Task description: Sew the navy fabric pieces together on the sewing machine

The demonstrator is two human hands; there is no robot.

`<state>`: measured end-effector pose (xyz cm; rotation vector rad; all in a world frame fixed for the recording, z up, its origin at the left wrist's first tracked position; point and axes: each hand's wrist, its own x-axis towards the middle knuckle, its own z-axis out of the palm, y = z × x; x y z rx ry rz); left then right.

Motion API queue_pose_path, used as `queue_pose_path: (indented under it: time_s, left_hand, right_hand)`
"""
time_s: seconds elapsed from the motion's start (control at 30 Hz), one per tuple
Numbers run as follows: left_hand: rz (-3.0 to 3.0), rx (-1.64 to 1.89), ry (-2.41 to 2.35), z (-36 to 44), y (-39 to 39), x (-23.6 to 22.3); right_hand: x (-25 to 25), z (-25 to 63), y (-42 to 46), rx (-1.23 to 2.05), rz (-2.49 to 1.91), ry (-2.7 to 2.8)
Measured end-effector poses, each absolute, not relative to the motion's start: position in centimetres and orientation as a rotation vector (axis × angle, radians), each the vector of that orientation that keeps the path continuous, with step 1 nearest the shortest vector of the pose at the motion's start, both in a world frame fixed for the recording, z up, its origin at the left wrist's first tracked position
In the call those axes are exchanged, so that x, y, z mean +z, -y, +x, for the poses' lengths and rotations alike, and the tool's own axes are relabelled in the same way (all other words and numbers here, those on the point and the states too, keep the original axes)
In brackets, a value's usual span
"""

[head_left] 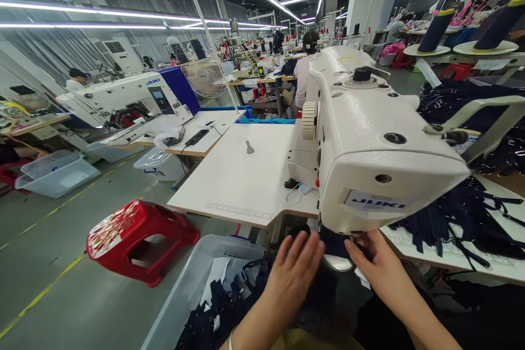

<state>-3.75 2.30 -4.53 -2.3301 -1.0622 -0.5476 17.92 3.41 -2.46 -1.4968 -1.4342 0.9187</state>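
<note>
A white JUKI sewing machine [381,164] stands right in front of me, its head over a piece of navy fabric [335,245]. My right hand [379,262] grips the fabric's right side between thumb and fingers, under the machine head. A small white label [362,278] hangs below that thumb. On the left side of the sewing spot, my left hand [293,273] is stretched out nearly flat, fingers extended, near the dark fabric. Whether it touches the cloth I cannot tell. The needle is hidden behind the machine head.
A clear plastic bin [184,284] with navy strap pieces sits below the white table [233,175]. Beside it is a red stool [135,238]. More navy pieces [443,219] lie on the right. Another JUKI machine [135,98] and a seated person [301,74] are farther off.
</note>
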Motion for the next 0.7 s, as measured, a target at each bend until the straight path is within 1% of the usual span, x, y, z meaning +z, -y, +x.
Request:
queue_pose_path:
  time_s: [0.07,0.1,0.27,0.43,0.6,0.7]
  left_hand:
    - [-2.452,-0.547,0.854,-2.8,-2.2,-3.3]
    - [-2.508,-0.529,0.822,-2.5,-2.3,-2.6]
    - [-2.684,-0.571,0.864,-2.1,-2.6,-0.3]
    - [-2.548,-0.755,0.991,-2.0,-2.4,-0.9]
    - [-2.638,-0.691,1.088,-2.1,-2.2,-1.8]
    - [-2.626,-0.737,1.082,-2.0,-2.4,-2.5]
  right_hand:
    - [-1.5,18.4,-3.2,0.887,-1.509,1.528]
    - [-1.1,18.7,-3.1,0.887,-1.504,1.577]
    - [-0.2,20.4,-2.8,0.941,-1.513,1.721]
    - [-1.4,20.6,-3.8,0.892,-1.547,1.715]
    - [-1.9,20.2,-4.7,0.764,-1.451,1.827]
    - [-1.9,20.1,-5.0,0.747,-1.391,1.89]
